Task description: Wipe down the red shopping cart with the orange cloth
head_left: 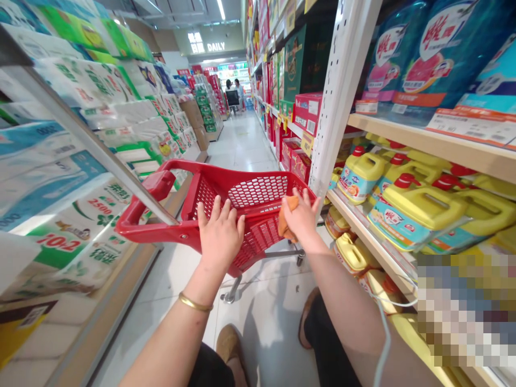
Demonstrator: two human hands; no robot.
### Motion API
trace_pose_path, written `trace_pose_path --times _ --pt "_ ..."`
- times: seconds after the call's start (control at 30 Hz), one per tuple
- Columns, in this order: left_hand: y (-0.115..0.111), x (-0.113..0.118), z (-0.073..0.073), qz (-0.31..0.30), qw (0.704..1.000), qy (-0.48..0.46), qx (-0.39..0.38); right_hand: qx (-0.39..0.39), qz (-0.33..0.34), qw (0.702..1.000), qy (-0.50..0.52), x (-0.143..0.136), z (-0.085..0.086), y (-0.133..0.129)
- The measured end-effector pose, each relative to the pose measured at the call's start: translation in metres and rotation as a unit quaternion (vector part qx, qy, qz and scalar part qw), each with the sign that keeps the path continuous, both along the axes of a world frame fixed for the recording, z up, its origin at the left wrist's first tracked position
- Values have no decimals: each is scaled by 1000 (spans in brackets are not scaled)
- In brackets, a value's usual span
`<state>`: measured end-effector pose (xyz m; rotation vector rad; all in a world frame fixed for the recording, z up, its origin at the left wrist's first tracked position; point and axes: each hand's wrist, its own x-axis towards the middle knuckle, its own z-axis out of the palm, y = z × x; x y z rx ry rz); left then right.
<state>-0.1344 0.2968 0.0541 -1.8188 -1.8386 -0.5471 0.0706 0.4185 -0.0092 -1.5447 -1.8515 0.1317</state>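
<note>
A red plastic shopping cart point(161, 233) stands turned sideways in front of me, its mesh basket on a metal frame with wheels. My left hand point(221, 230) lies on the near rim of the basket, fingers spread and holding nothing. At the right end of the basket, my right hand point(300, 217) presses an orange cloth point(287, 219) against the rim, with the cloth under its thumb and palm. Some of its fingers stretch out past the cloth. A metal pole point(100, 148) slants up to the left from the cart's handle end.
Packs of toilet paper point(80, 226) are stacked along the left. On the right, a shelf point(363, 228) holds yellow detergent jugs point(419, 212), with blue bottles point(427, 59) above. A pale cable point(385, 344) hangs near my right arm. Two people are far down the aisle point(237, 141).
</note>
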Motion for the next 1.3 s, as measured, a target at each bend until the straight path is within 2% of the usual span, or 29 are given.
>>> trace_pose_path --times 0.1,0.17,0.2,0.27,0.37,0.43,0.47,0.53,0.6,0.67,0.73,0.83,0.9,0.97,1.1,1.17,1.23,1.3 --pt "1 0 -1 -4 1000 -4 -3 -50 -139 988 48 32 -8 21" --pt "2 0 -1 1 1000 -8 -4 -54 -143 986 71 28 -9 21" --pt "2 0 -1 5 1000 -10 -5 -45 -110 990 71 19 -8 17" --pt "2 1 -1 11 1000 -15 -7 -12 -2 999 50 -8 -4 2" --pt "3 0 -1 10 1000 -23 -13 35 158 987 9 -37 4 -17" --pt "3 -1 -3 13 999 -26 -17 36 175 984 -5 -34 5 -17" --pt "3 -2 -4 15 999 -27 -18 24 148 989 -5 -25 4 -12" --pt "4 -3 -5 14 999 -25 -20 -10 44 999 10 -2 0 2" --pt "4 -3 -6 10 999 -23 -23 -36 -57 997 30 15 -4 15" --pt "4 -3 -7 7 999 -22 -22 -41 -87 994 44 14 -5 17" --pt "4 -2 -7 8 1000 -22 -19 -23 -25 999 42 -7 -2 6" --pt "4 -3 -7 8 1000 -22 -17 33 138 990 7 -49 9 -19" --pt "4 -3 -6 8 1000 -24 -16 55 174 983 -14 -59 13 -27" --pt "3 -4 -6 8 999 -27 -16 44 122 991 -22 -45 12 -22" --pt "2 -4 -2 0 999 -45 -29 -24 -72 997 6 7 1 8" --pt "1 -3 0 -2 998 -52 -32 -43 -107 993 32 13 -1 14" --pt "1 -2 0 -3 998 -50 -29 -39 -55 997 36 -3 1 6" --pt "0 -3 0 -2 999 -43 -24 -8 60 998 15 -31 6 -12"
